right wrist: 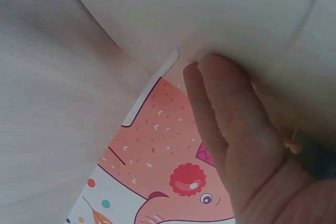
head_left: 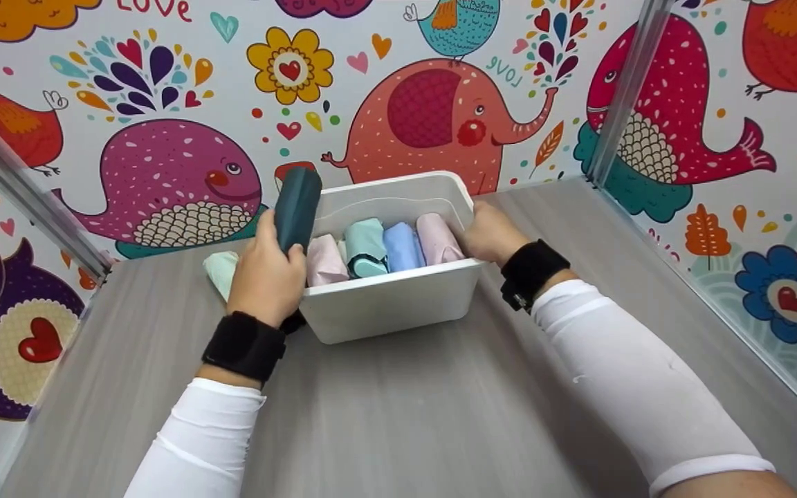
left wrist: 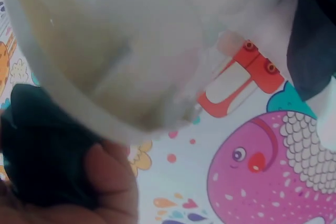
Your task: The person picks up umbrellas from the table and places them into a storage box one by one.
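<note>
In the head view my left hand [head_left: 268,277] grips a dark teal rolled cloth [head_left: 298,207], held upright at the left end of a white plastic bin [head_left: 391,304]. The left wrist view shows the fingers wrapped about this dark roll [left wrist: 50,150], close beside the bin's rim [left wrist: 68,98]. My right hand [head_left: 495,232] holds the bin's right end at the rim. From the right wrist, its fingers [right wrist: 231,98] lie against the outer wall. Inside the bin stand several rolled cloths: a pale pink one [head_left: 327,261], a mint one [head_left: 367,245], a blue one [head_left: 404,245] and a mauve-pink one [head_left: 438,238].
A pale green cloth [head_left: 221,271] lies on the grey wood-grain table [head_left: 385,415], left of the bin and partly behind my left hand. Printed panels [head_left: 288,138] with cartoon animals enclose the table at the back and sides, joined by metal corner posts [head_left: 630,97].
</note>
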Demonstrator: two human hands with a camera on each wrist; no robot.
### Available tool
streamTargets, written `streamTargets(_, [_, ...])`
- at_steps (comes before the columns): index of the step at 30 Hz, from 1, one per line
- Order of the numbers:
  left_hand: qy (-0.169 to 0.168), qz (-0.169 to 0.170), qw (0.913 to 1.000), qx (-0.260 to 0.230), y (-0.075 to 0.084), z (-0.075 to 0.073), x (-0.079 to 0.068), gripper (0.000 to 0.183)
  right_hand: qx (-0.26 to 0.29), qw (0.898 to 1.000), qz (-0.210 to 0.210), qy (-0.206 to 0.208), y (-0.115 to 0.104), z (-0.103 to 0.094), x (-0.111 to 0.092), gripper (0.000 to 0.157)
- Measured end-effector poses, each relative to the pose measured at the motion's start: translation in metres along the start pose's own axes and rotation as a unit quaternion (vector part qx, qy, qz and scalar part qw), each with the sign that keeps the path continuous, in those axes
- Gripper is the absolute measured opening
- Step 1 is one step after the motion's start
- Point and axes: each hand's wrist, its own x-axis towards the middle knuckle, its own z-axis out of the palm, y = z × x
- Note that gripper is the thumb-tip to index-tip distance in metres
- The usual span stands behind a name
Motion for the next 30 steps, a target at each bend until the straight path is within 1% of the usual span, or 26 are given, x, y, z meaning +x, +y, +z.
streamTargets(8, [-0.024, -0.012, 0.9996, 0.006, 0.006, 0.012, 0.004, 0.067, -0.002, 1.000, -0.001, 0.002, 0.000, 0.000, -0.001, 0.047])
streamTargets(12, [-0.034, -0.016, 0.9990, 0.022, 0.008, 0.016, 0.005, 0.067, -0.004, 1.000, -0.007, 0.003, 0.000, 0.000, -0.001, 0.047])
streamTargets(19, [-0.049, -0.010, 0.9977, 0.045, 0.010, 0.021, 0.007, 0.065, -0.006, 1.000, -0.005, 0.003, 0.000, -0.001, -0.001, 0.047])
streamTargets(25, [-0.066, -0.007, 0.9962, 0.056, 0.012, 0.027, 0.010, 0.064, -0.019, 1.000, -0.018, 0.006, 0.000, 0.000, 0.001, 0.048])
streamTargets(30, [-0.072, -0.006, 0.9947, 0.073, 0.013, 0.031, 0.012, 0.064, -0.023, 1.000, -0.008, 0.009, 0.001, -0.001, 0.001, 0.050])
